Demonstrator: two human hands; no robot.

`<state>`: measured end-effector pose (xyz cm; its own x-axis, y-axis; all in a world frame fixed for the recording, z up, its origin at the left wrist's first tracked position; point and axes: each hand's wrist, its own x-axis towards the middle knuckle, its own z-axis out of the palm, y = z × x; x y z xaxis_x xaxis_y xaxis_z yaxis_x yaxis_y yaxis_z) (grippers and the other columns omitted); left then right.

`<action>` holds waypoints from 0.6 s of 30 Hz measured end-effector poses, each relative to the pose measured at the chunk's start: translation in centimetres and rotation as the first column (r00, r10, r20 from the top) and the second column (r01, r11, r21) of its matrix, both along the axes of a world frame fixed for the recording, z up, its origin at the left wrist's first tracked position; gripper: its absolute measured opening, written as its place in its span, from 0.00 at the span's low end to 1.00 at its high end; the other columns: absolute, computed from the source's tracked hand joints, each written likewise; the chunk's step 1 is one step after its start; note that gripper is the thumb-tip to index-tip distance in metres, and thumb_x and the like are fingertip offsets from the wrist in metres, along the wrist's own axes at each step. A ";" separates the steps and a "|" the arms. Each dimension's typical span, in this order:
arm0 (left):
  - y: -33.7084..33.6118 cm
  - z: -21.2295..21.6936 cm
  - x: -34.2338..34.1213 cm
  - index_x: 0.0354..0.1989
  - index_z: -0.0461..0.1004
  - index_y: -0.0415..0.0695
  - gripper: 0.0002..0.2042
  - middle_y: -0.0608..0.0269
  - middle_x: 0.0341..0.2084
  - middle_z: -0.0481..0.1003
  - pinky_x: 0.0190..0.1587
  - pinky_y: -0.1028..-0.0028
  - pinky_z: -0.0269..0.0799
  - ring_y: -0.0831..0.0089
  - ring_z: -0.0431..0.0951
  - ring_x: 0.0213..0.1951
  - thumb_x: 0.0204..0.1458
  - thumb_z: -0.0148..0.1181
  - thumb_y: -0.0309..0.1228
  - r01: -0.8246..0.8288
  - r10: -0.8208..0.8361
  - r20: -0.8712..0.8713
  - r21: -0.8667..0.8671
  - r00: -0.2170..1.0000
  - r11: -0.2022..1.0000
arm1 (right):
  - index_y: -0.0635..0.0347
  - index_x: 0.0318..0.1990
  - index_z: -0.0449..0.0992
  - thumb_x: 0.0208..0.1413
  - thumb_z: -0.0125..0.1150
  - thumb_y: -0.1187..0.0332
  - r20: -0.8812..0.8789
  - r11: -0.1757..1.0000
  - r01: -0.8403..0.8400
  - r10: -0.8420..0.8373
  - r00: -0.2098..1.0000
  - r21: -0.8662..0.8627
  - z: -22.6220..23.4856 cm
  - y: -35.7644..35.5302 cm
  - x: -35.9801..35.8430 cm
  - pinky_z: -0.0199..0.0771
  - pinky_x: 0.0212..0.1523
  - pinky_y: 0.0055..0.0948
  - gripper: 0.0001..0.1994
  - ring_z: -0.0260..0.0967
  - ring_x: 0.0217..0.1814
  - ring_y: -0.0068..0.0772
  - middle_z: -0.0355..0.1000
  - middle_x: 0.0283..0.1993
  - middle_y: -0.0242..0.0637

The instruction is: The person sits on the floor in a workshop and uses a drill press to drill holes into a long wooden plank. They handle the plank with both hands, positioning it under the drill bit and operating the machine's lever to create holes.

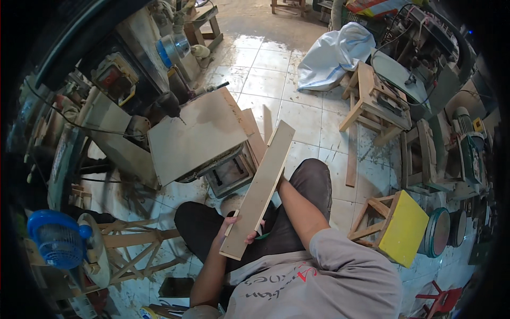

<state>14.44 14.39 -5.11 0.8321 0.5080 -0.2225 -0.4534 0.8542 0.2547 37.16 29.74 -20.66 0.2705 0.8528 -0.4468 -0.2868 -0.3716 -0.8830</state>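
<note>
A long, narrow wooden board [260,186] lies slantwise above my lap, with thin pale strips along parts of its edges. Near its lower end my left hand [226,226] grips it, thumb at the left edge and fingertips showing at the right edge. Behind the board's right edge, about halfway up, is my right hand [281,176]; the board hides its fingers. Left of the board's upper half stands a flat wooden work table [199,133], and a drill chuck with a thin bit [182,121] is above its left part.
A blue fan [57,239] stands at the left. On the right are a wooden stool [372,101], a white sack [340,53], a yellow-topped stool [404,228] and a machine with a motor [465,127]. A wooden strip [351,159] lies on the tiled floor [297,111].
</note>
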 end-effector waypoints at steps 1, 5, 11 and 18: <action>-0.5 0.3 0.1 0.65 0.55 0.27 0.44 0.45 0.46 0.68 0.29 0.71 0.69 0.68 0.70 0.30 0.50 0.58 0.51 -0.003 0.003 0.023 -0.004 1.000 1.000 | 0.54 0.56 0.73 0.60 0.61 0.58 -0.163 0.998 0.047 -0.039 0.986 0.049 0.5 0.1 0.6 0.78 0.42 0.40 0.20 0.76 0.45 0.42 0.75 0.44 0.40; -1.7 0.9 0.5 0.66 0.54 0.28 0.46 0.43 0.45 0.67 0.28 0.70 0.67 0.67 0.70 0.29 0.46 0.60 0.53 0.070 -0.075 0.099 0.047 0.992 0.996 | 0.55 0.56 0.74 0.61 0.60 0.58 -0.511 0.966 0.211 -0.108 0.853 0.148 4.1 0.3 4.1 0.79 0.40 0.35 0.19 0.76 0.43 0.35 0.76 0.42 0.38; -1.6 2.1 1.6 0.67 0.54 0.32 0.47 0.37 0.56 0.62 0.26 0.69 0.65 0.64 0.70 0.28 0.44 0.61 0.53 0.195 -0.237 0.252 0.179 0.938 0.964 | 0.57 0.64 0.67 0.61 0.62 0.58 -0.432 0.940 0.279 -0.172 0.885 0.195 14.3 -5.6 9.5 0.80 0.39 0.31 0.26 0.73 0.44 0.31 0.73 0.45 0.37; -2.4 6.0 3.5 0.69 0.54 0.36 0.48 0.38 0.56 0.61 0.26 0.72 0.66 0.67 0.69 0.29 0.54 0.52 0.68 -0.011 -0.082 0.261 0.338 0.962 0.941 | 0.60 0.63 0.64 0.62 0.57 0.52 -0.375 0.853 0.196 0.000 0.927 0.484 24.1 -14.2 11.6 0.80 0.45 0.33 0.28 0.70 0.51 0.32 0.69 0.60 0.45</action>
<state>17.96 11.98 0.86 0.8554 0.4825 0.1882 -0.5154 0.7575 0.4007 48.79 15.49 3.43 0.2747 0.9606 -0.0422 -0.6208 0.1436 -0.7707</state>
